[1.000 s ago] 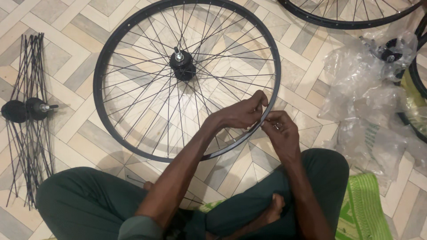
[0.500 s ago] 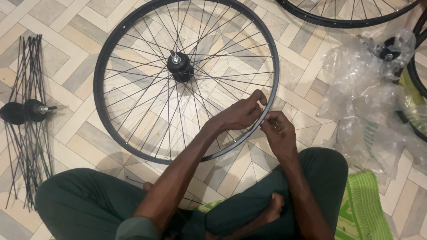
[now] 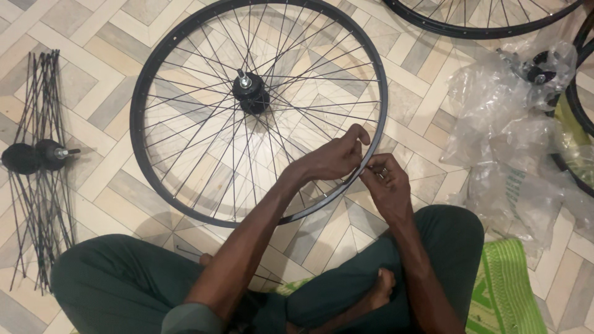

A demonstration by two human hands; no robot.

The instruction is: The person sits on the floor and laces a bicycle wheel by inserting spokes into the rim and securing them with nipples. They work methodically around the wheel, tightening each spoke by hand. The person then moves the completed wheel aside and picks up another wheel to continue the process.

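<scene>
**Both hands at the rim of a spoked bicycle wheel on the floor**

The bicycle wheel lies flat on the patterned tile floor, straight in front of the seated person, its black rim nearest the knees. The black hub sits at the centre with its axle pointing up, and thin spokes cross out to the rim. Both hands meet at the near right stretch of the rim. The left hand reaches over from inside the wheel, its fingers pressed together on the rim edge where a spoke ends. The right hand comes from outside, fingertips pinched on something small at the same spot; what it is cannot be made out.

The wheel looks light for its size and stiff at the rim, which seems the sound place to hold it. The spokes are thin and would likely bend or spring if gripped, and the smooth rim may slip under bare fingers.

To the left lies a bundle of loose spokes with another hub across it. To the right is a heap of crumpled clear plastic bags, with a further hub partly wrapped at its top. Another wheel shows at the upper edge. A green woven mat lies beside the person's right knee.
</scene>
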